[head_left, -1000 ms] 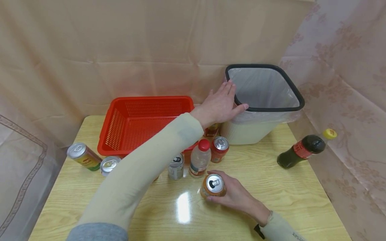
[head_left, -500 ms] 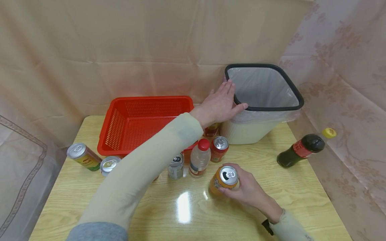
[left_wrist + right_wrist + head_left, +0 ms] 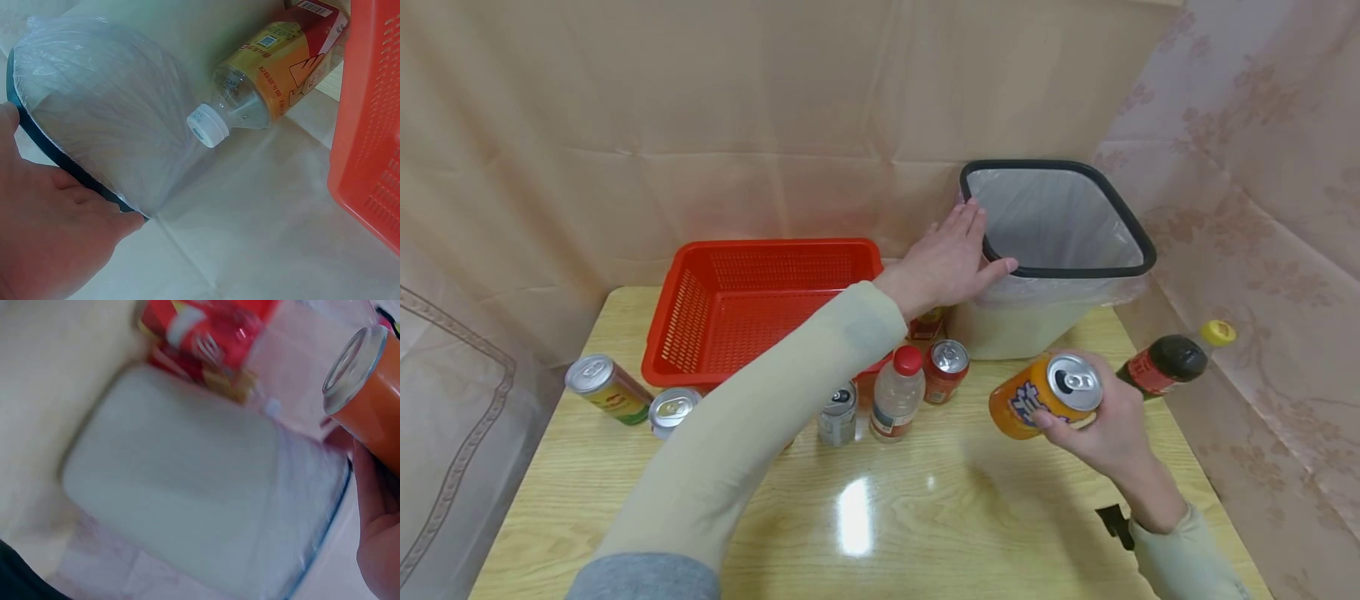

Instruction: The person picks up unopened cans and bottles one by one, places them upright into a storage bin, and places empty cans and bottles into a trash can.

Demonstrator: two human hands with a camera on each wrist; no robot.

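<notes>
My right hand point(image 3: 1108, 421) holds an orange soda can point(image 3: 1030, 400) tilted above the table, thumb across its printed side. The can's top is open and faces me; in the right wrist view the orange can point(image 3: 378, 403) is at the right edge. My left hand point(image 3: 940, 258) rests on the black rim of the lined trash bin point(image 3: 1015, 329), fingers fairly straight and thumb along the front edge. In the left wrist view the left hand point(image 3: 56, 231) touches that rim from outside. The left forearm hides part of the table.
A red basket point(image 3: 760, 317) stands left of the bin. In front are a red-capped bottle point(image 3: 897, 396), a red can point(image 3: 946, 371) and a silver can point(image 3: 837, 417). Two cans, one yellow point(image 3: 613, 392), are at left; a cola bottle point(image 3: 1161, 367) is at right.
My right hand has lifted the orange soda can off the table and carried it right and away from me, towards the bin's front. The left hand has stayed on the rim.
</notes>
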